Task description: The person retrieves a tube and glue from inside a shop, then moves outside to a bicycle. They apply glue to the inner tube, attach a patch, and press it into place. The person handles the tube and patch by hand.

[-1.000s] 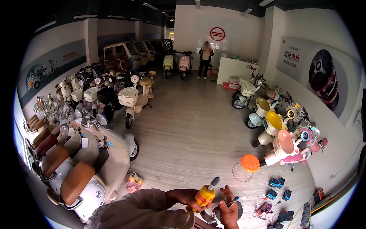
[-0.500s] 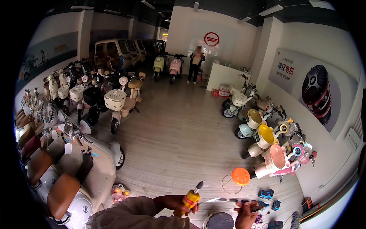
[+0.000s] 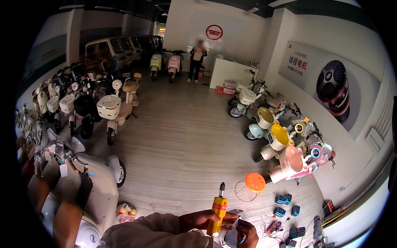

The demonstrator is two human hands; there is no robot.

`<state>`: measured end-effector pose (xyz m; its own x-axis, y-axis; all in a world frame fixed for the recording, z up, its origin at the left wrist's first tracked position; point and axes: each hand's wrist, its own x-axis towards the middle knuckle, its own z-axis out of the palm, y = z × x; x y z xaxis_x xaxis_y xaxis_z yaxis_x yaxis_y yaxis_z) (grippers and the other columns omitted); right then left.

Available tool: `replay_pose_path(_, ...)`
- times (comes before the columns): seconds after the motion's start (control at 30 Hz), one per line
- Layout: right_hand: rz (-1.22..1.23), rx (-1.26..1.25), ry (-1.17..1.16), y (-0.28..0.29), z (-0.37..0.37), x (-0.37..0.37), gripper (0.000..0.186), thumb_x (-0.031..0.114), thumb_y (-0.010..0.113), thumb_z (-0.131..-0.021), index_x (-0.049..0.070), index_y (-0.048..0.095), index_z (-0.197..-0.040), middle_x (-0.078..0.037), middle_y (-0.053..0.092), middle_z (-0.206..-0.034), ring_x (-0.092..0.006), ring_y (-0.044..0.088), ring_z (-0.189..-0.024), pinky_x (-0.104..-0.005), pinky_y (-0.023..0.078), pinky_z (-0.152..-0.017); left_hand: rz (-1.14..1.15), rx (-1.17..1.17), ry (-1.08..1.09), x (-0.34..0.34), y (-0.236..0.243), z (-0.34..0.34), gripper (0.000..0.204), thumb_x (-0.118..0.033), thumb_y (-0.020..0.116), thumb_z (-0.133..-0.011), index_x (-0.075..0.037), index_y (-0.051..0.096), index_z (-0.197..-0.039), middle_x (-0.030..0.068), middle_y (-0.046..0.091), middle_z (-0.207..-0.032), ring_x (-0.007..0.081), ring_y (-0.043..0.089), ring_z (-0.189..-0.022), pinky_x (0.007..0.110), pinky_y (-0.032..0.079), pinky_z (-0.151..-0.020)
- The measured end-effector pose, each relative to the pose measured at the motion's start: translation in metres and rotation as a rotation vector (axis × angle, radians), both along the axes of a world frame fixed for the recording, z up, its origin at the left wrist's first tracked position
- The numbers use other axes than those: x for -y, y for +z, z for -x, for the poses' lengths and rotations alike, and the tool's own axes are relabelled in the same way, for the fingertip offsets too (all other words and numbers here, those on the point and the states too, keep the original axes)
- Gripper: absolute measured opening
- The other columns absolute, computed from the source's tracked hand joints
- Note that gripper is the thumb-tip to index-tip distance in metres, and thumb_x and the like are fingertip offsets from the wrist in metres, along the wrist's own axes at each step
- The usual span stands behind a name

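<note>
A: What do we see nearest to us?

B: We see the left hand [image 3: 198, 219], below a pale sleeve [image 3: 151, 231], wrapped around a yellow bottle [image 3: 218, 215]; the bottle stands nearly upright in its grasp, dark pointed tip uppermost. Just beside it, the right hand [image 3: 249, 233] has bent fingers near a small pale piece [image 3: 237, 223]; whether they grip it, we cannot tell.

A: And under the hands?

B: We make out a grey rounded object [image 3: 230, 238], partly covered, its kind unclear.

A: What surrounds them?

B: On the floor [image 3: 178, 157] we note, left of the hands, a plastic bag [image 3: 125, 213] with reddish contents; to their right, blue-and-black blocks [image 3: 295, 211]; ahead and rightward, an orange stool [image 3: 255, 182].

A: And farther off?

B: We find a pale scooter [image 3: 101, 177] ahead-left of the hands and a pink-basketed scooter [image 3: 292, 161] ahead-right. Farthest, roughly straight beyond them, a person [image 3: 197, 58] stands left of a white counter [image 3: 227, 72].
</note>
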<state>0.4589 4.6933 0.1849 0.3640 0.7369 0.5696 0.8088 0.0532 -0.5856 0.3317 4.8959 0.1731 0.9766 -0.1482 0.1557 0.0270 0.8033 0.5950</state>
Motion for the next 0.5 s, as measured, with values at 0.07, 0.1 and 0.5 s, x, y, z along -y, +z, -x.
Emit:
replay_pose_path(0.07,0.037,0.009,-0.025,-0.006,0.0,0.01,0.046,-0.018,0.057,-0.072,0.004,0.063,-0.111,-0.019,0.064,-0.119,-0.0271,0.065,-0.093,-0.0297,0.052,-0.069,-0.032,-0.038,-0.013,0.001,-0.007,-0.009,0.074,-0.023,0.057,-0.087,-0.001,0.028,-0.151,0.0081,0.03,-0.157,0.0236,0.026,-0.146,0.046,0.022,-0.12)
replay_pose_path(0.1,-0.025,0.031,-0.048,0.01,0.008,0.007,0.051,-0.021,0.053,-0.069,0.004,0.062,-0.112,-0.019,0.063,-0.121,-0.0278,0.065,-0.09,-0.0304,0.052,-0.067,-0.037,-0.052,-0.037,0.001,-0.012,-0.014,0.073,-0.024,0.057,-0.087,-0.002,0.029,-0.151,0.0074,0.03,-0.157,0.0231,0.027,-0.146,0.045,0.023,-0.119)
replay_pose_path(0.5,-0.193,-0.754,-0.266,-0.036,0.025,0.04,0.029,0.02,0.043,-0.104,-0.001,0.055,-0.121,-0.013,0.066,-0.095,-0.0174,0.064,-0.076,-0.0293,0.05,-0.07,-0.274,-0.043,-0.152,0.018,-0.018,-0.033,0.057,-0.025,0.065,-0.089,-0.004,0.048,-0.139,0.0067,0.052,-0.139,0.0172,0.043,-0.13,0.035,0.033,-0.108)
